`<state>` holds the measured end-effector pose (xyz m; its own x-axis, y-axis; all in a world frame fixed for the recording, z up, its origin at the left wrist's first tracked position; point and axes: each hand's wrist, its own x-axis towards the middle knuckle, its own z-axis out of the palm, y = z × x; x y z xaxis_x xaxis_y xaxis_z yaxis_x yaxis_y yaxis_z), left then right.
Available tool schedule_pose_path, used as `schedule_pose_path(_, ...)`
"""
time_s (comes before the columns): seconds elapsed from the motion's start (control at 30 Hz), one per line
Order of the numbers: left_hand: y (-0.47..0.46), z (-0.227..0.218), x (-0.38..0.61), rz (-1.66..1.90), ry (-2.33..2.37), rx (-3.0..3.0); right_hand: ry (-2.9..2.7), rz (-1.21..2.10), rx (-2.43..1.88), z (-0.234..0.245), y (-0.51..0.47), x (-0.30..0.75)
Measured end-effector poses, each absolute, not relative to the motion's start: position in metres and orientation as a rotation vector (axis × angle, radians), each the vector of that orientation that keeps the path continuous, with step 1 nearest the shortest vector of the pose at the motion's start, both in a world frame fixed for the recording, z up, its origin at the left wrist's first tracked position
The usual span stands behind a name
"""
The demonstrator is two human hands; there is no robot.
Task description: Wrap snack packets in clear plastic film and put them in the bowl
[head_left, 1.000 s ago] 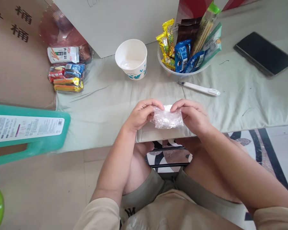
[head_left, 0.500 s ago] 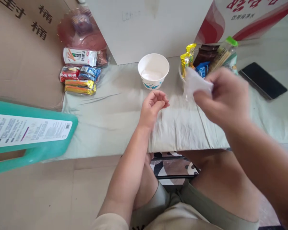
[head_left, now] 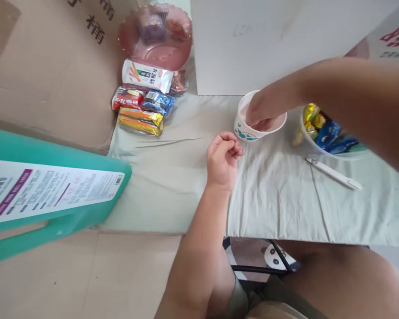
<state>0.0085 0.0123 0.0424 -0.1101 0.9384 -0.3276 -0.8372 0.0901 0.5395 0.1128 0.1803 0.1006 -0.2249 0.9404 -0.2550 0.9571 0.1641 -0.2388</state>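
My right hand [head_left: 263,114] reaches down into the white paper cup [head_left: 244,131] with blue marks, which stands on the pale green cloth [head_left: 186,177]. Its fingers are inside the cup and hidden; no clear plastic wrapper shows. My left hand [head_left: 223,159] rests on the cloth just left of the cup, fingers curled loosely with nothing in them.
A white bowl [head_left: 332,153] of wrapped snacks stands right of the cup, with a white pen-like tool [head_left: 334,174] in front of it. A pile of snack packets [head_left: 142,104] and a pink plate [head_left: 154,35] lie at the back left. A teal plastic stool [head_left: 53,195] juts in from the left.
My right hand carried the clear crinkled wrapper up from in front of me and went into the paper cup. My left hand let go of it and stayed on the cloth. The view swung left.
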Motion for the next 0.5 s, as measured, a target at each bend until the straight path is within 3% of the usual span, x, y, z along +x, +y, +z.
schedule_pose_path(0.07,0.013,0.045,0.001,1.533,0.677,0.004,2.129,-0.304,1.474,0.125,0.167,0.087)
schedule_pose_path(0.13,0.013,0.047,-0.005,1.528,0.656,-0.134,2.448,-0.084,1.343,0.140,0.150,0.050)
schedule_pose_path(0.27,0.013,0.045,-0.007,1.452,0.678,-0.215,2.800,-0.371,1.179,0.123,0.134,-0.024)
schedule_pose_path(0.5,0.011,0.043,-0.007,1.447,0.726,-0.224,2.726,-0.416,1.114,0.070,0.148,-0.058)
